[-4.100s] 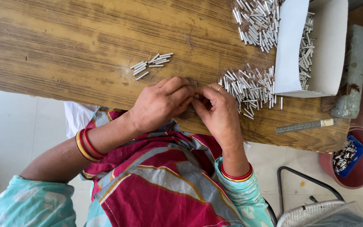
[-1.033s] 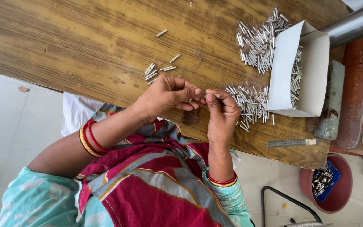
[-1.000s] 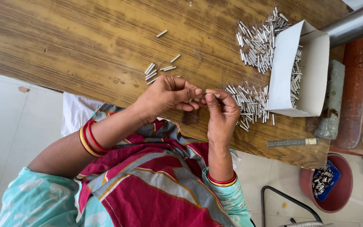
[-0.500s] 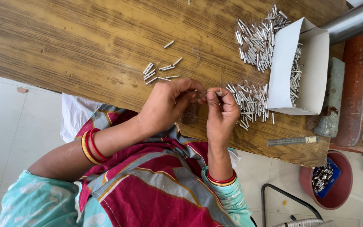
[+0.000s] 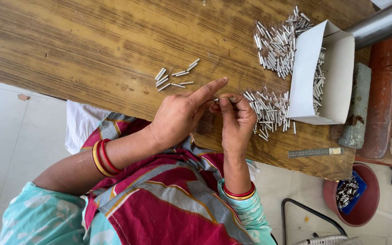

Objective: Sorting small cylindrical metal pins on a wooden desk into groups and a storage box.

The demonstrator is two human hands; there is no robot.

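From the head camera, looking straight down, the left hand (image 5: 180, 115) and the right hand (image 5: 236, 120) meet at the near edge of a worn wooden table (image 5: 69, 41). Between them they pinch one small metal tube (image 5: 223, 99): the right thumb and fingertips are closed on it, and the left thumb and middle fingers close on its other end, while the left forefinger sticks out straight, pointing over the table and touching nothing. The tube lies level, just above the table edge, with a loose heap of the same metal tubes (image 5: 268, 111) just beside the right hand. That heap lies against the open side of a white cardboard box (image 5: 336, 68), which holds more tubes along its inner wall. A second, larger heap (image 5: 277, 41) is spread on the far side of the box. A small cluster of tubes (image 5: 173, 77) lies apart on the bare wood, near the left hand's forefinger. A metal ruler (image 5: 316, 152) rests near the table edge, to the right of the right hand. Both wrists wear red and yellow bangles (image 5: 103, 158), and the sleeves are pale turquoise. Below the table, on the floor, stands a red tub (image 5: 364, 208) with a blue tray of more small metal parts inside.
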